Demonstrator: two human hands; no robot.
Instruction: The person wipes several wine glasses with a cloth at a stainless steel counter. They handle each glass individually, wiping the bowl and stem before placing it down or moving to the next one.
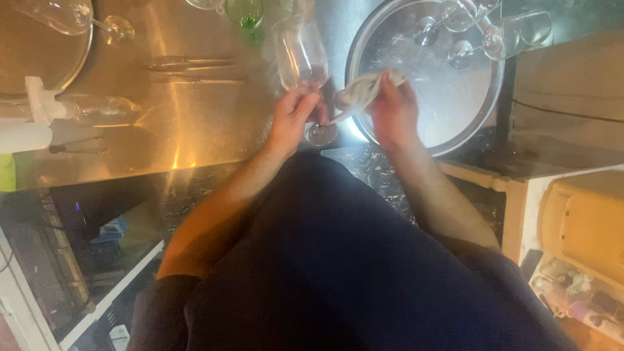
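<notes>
My left hand (290, 117) grips a clear wine glass (300, 55) low on its bowl, above the stem; the glass's foot (321, 134) shows just below my fingers. My right hand (392, 114) is closed on a crumpled pale cloth (364, 91), held right beside the glass over the edge of a round metal tray (448, 117). Both hands are over the steel counter (195, 123), close to my body.
Several clear glasses (468, 29) lie on the round tray's far side. A green glass (245, 13) stands at the back, tongs (188, 64) lie mid-counter, another glass (104, 110) lies on its side at left near a white bottle (26, 133). A wooden ledge (520, 175) is at right.
</notes>
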